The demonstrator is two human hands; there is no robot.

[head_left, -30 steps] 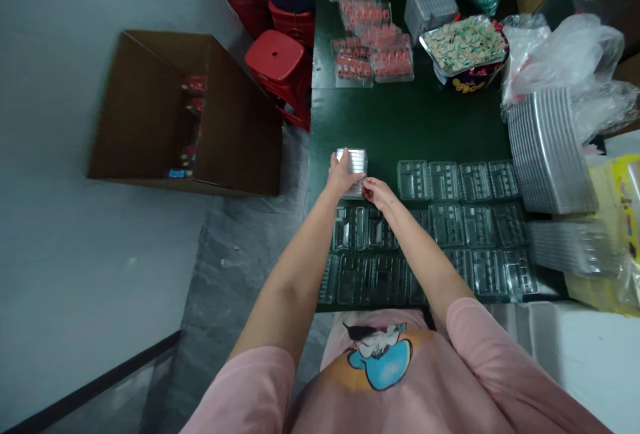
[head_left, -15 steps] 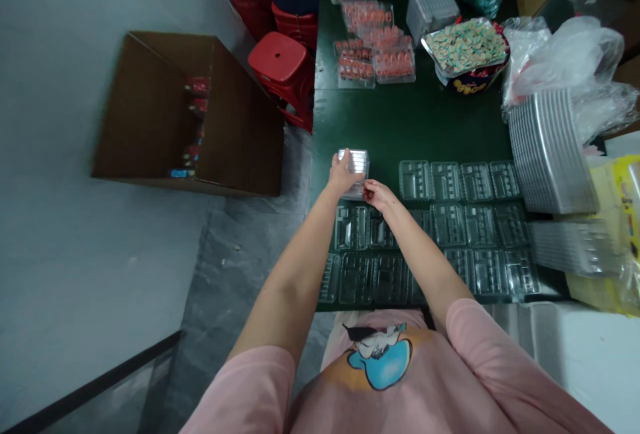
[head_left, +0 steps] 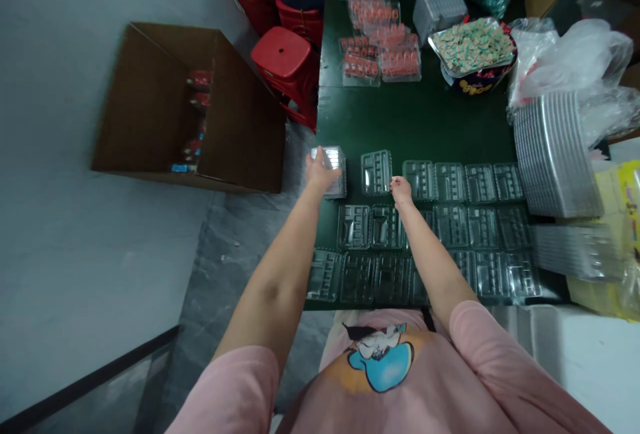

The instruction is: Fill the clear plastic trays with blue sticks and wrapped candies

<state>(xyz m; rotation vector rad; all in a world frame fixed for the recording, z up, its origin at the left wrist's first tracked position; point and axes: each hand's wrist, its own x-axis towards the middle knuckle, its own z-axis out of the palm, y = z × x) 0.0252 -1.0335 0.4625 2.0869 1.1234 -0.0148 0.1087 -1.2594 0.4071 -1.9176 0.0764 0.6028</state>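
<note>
At the table's left edge, my left hand is closed around a small stack of clear plastic trays, thumb and fingers spanning it. A single clear tray is pinched at its right edge by my right hand, just right of the stack. Whether this tray touches the table I cannot tell. Matching compartmented trays continue the row to its right. Two more rows lie closer to my body, with trays in the middle row and trays in the front row, partly covered by my right forearm.
Tall tray stacks stand at the green table's right side. Farther back are trays with red pieces, a foil tray of small pale-green pieces and plastic bags. An open cardboard box and red stools stand left.
A single tray has come away from the stack and moved right with my right hand. My left hand and the stack have shifted left.
</note>
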